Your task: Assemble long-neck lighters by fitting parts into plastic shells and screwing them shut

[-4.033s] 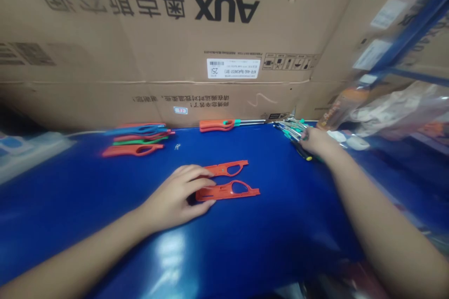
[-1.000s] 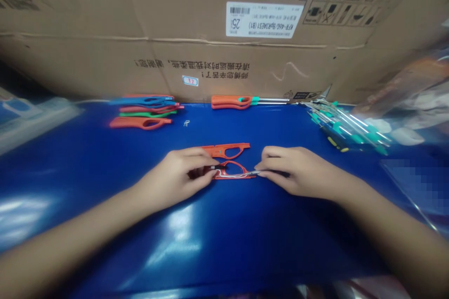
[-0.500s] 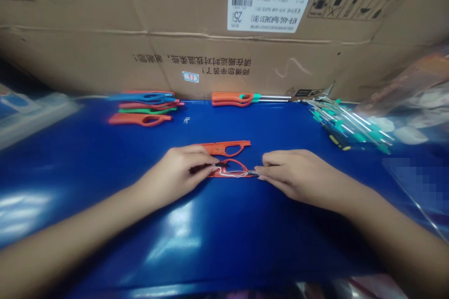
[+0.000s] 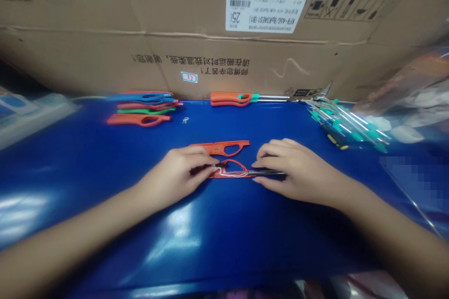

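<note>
Half a second ago the right hand was pinching the metal rod; now its thumb and fingers stand apart, and the rod shows between them. The left hand has stayed, gripping a small black part over the near orange shell, where a white wire lies. The far orange shell is just beyond. Wide blue table is free toward the near edge. Both forearms reach inward from the near corners.
</note>
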Tool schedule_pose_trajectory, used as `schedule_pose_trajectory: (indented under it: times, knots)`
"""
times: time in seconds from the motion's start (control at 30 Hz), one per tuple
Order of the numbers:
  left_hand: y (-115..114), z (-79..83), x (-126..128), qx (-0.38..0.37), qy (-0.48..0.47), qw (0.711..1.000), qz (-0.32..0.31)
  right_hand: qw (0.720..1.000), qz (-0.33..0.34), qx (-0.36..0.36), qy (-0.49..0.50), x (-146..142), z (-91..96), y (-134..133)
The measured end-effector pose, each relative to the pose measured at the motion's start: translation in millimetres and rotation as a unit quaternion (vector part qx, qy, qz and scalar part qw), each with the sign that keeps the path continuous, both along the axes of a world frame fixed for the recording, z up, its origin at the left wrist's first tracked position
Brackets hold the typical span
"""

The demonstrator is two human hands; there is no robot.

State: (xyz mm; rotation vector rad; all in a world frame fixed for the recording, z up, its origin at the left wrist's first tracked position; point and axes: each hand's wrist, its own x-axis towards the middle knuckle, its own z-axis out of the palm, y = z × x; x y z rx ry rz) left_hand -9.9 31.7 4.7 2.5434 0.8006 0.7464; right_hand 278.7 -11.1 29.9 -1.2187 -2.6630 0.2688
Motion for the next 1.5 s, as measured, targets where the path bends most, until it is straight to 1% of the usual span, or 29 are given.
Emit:
schedule_pose_trajectory:
  times: [0.07,0.13,0.23,0.3,0.4,0.53,0.63,0.8,0.97,1.17,1.33,1.5]
  knots:
    - [-1,-0.6,1,0.008,0.002,1.000,-0.002,0.998,-0.025,-0.028,0.045,-2,-3.5,2]
    - [-3,-1.1,1,0.007,0.006,1.000,0.001,0.992,-0.051,-0.079,0.090,-6,-7.0,5]
    - [-5,-1.8,3,-0.003,0.005,1.000,0.005,0.968,-0.109,-0.171,0.145,-14,-10.4,7]
    - [-6,-2.1,3,-0.007,-0.007,1.000,0.005,0.958,-0.138,-0.201,0.151,-17,-10.9,8]
    - [-6,-2.1,4,-0.009,-0.021,1.000,0.011,0.964,-0.138,-0.187,0.132,-18,-9.2,6]
    - [-6,-1.8,4,-0.008,-0.024,0.999,0.020,0.976,-0.098,-0.130,0.146,-21,-5.9,-1]
    - [-7,-2.0,5,-0.009,-0.033,0.999,0.024,0.977,-0.095,-0.120,0.149,-25,-6.3,-5]
    - [-8,-2.5,5,-0.026,-0.036,0.999,0.028,0.978,-0.100,-0.123,0.132,-27,-11.0,-5]
    - [-7,-2.1,5,-0.042,-0.036,0.998,0.023,0.976,-0.104,-0.132,0.138,-24,-11.9,-4]
    - [-6,-1.3,4,-0.076,-0.044,0.995,0.037,0.966,-0.132,-0.167,0.150,-22,-12.7,-2]
    - [-6,-0.6,6,-0.101,-0.048,0.992,0.050,0.970,-0.102,-0.167,0.144,-20,-9.5,-3]
    - [-7,-1.2,6,-0.104,-0.049,0.992,0.053,0.972,-0.074,-0.169,0.143,-21,-5.1,-6]
